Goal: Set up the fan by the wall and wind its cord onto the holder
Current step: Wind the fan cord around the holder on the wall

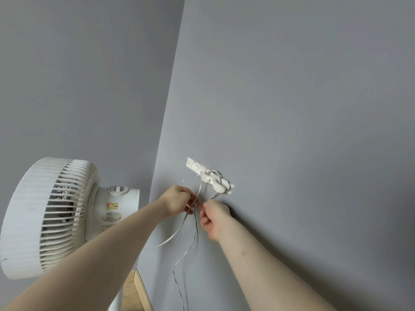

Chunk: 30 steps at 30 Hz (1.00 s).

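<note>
Both hands, left hand (177, 198) and right hand (213, 215), pinch the limp, light cord (179, 227) just below the holder (213, 184); best gripped there.

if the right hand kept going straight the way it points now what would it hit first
Probably the holder on the grey wall: the right hand pinches the cord just below it, pointing up. Depth is unclear, so it could meet the wall first.
</note>
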Motion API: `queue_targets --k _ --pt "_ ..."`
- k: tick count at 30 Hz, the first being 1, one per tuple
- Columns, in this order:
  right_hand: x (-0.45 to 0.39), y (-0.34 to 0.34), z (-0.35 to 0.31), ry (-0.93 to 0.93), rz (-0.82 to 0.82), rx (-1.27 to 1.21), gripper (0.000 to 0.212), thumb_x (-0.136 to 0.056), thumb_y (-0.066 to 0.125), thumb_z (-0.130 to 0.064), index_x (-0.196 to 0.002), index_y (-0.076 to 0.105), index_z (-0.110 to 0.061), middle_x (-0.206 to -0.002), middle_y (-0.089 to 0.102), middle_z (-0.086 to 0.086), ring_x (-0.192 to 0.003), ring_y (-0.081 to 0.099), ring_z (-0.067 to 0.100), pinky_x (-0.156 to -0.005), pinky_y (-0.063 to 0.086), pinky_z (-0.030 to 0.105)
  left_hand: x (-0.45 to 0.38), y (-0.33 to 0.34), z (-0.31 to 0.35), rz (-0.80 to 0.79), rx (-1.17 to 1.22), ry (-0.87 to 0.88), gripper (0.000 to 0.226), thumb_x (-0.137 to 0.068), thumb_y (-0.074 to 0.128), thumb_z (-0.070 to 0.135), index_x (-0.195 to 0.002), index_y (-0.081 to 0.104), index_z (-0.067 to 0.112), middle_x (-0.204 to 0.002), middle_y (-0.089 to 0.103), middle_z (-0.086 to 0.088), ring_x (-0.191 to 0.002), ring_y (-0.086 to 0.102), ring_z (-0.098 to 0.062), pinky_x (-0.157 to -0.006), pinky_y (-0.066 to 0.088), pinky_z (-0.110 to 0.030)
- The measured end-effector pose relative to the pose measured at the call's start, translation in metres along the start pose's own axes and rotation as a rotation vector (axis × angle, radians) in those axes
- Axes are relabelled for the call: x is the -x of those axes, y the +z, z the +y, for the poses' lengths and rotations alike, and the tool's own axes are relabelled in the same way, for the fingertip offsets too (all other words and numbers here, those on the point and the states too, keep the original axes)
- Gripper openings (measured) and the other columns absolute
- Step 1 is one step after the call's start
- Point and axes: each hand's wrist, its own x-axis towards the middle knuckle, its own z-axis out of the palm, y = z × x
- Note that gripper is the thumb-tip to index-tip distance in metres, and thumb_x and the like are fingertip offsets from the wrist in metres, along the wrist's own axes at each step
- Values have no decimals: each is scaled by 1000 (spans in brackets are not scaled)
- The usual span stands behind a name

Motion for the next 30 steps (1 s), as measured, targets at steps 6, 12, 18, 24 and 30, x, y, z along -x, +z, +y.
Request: queue_targets --k 6,12,18,24,30 --pt "-2 3 -14 -92 -137 39 30 -99 34 1 -94 59 -16 -77 53 -4 -39 30 5 -33 22 15 9 10 -10 53 167 -85 21 -99 37 8 -112 53 8 -92 72 -14 -52 59 -24 -54 54 -29" --pt "18 -12 -12 -102 -171 162 28 -98 43 2 -104 64 -17 -82 61 -5 -52 46 6 -38 30 15 0 15 -4 151 407 -91 33 -95 45 -2 -125 49 12 -111 69 -12 -81 68 -24 -72 56 -37" --pt "41 -44 -11 -614 -32 789 35 -85 57 -14 -112 71 -31 -105 73 -11 -79 72 11 -69 59 29 -8 4 4 190 266 -65 37 -95 39 -2 -124 59 9 -104 67 -1 -75 68 -21 -66 47 -31" --pt "58 -47 -44 -1051 187 836 37 -85 65 -16 -118 65 -32 -120 65 -18 -108 60 3 -97 50 27 -20 -8 13 293 246 -47 28 -98 48 3 -119 63 15 -112 72 -2 -78 71 -19 -67 53 -29" --pt "51 -28 -56 -883 94 1023 71 -88 61 -19 -154 36 -18 -150 50 -7 -138 47 20 -111 41 32 -28 -16 26 420 263 -50 17 -95 61 6 -109 67 15 -101 74 -4 -71 72 -12 -81 59 -35"
